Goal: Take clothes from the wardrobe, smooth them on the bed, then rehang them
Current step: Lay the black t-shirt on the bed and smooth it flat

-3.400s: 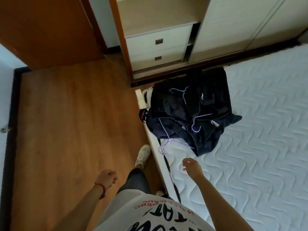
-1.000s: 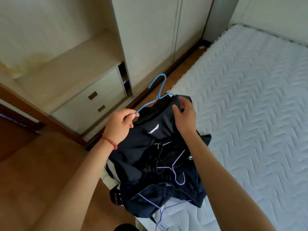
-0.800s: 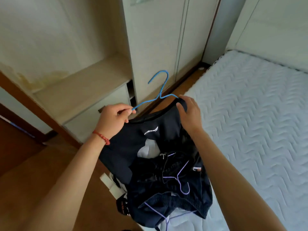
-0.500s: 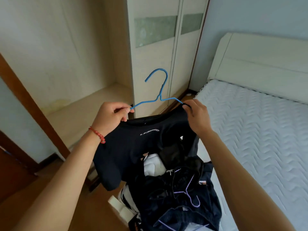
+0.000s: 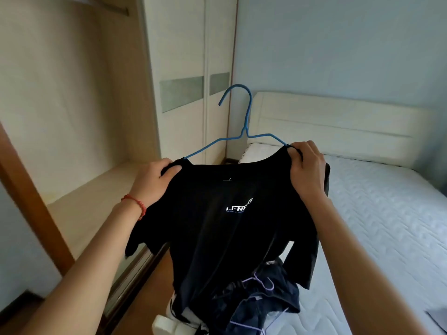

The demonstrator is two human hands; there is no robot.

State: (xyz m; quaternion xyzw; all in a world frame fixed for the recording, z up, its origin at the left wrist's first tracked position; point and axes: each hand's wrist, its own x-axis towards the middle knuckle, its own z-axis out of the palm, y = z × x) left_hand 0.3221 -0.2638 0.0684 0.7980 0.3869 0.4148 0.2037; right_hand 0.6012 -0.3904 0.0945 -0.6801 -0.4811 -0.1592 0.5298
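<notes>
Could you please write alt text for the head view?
Two hands, left hand and right hand, hold a black T-shirt by its shoulders on a blue hanger, above dark clothes heaped on the bed.

Hands: two [image 5: 154, 182] [image 5: 307, 170]
Blue hangers: one [image 5: 242, 131]
Purple hangers: at least one [image 5: 264, 284]
Black shirts held up: one [image 5: 229, 238]
Beds: one [image 5: 387, 226]
Red bracelets: one [image 5: 136, 205]

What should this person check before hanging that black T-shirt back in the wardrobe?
1. Both shoulders gripped: left hand and right hand each hold the black T-shirt: ok.
2. Blue hanger inside the neckline, hook free and upright: ok.
3. Shirt hangs flat, logo facing the person: ok.
4. Hem clear of the dark clothes pile: cannot tell.
5. Wardrobe open: ok.
6. Rail free: cannot tell.
</notes>
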